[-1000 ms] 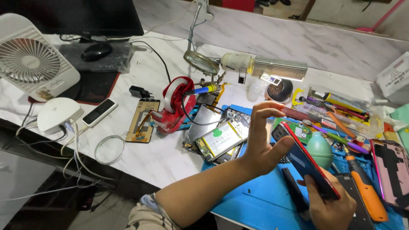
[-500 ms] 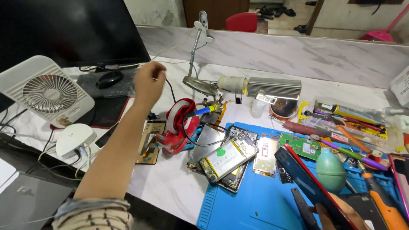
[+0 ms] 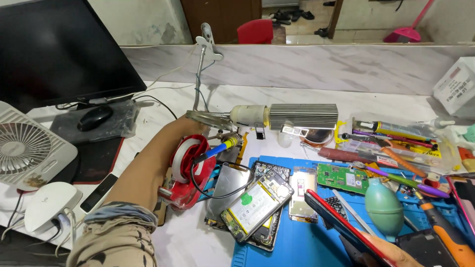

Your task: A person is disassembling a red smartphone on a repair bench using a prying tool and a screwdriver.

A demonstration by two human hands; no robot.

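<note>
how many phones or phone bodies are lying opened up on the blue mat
2 that I can tell. One opened phone with its battery showing lies at the blue mat's left edge, stacked on another opened body. More may be hidden underneath. The red phone is held, not lying.

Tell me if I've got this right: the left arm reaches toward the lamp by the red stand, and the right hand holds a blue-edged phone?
Not quite. In the head view the phone in the right hand has a red edge, not blue. The left arm does reach toward the lamp by the red stand.

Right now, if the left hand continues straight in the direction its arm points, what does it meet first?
Probably the lamp: the left hand is already near its gooseneck arm. Depth is unclear.
</note>
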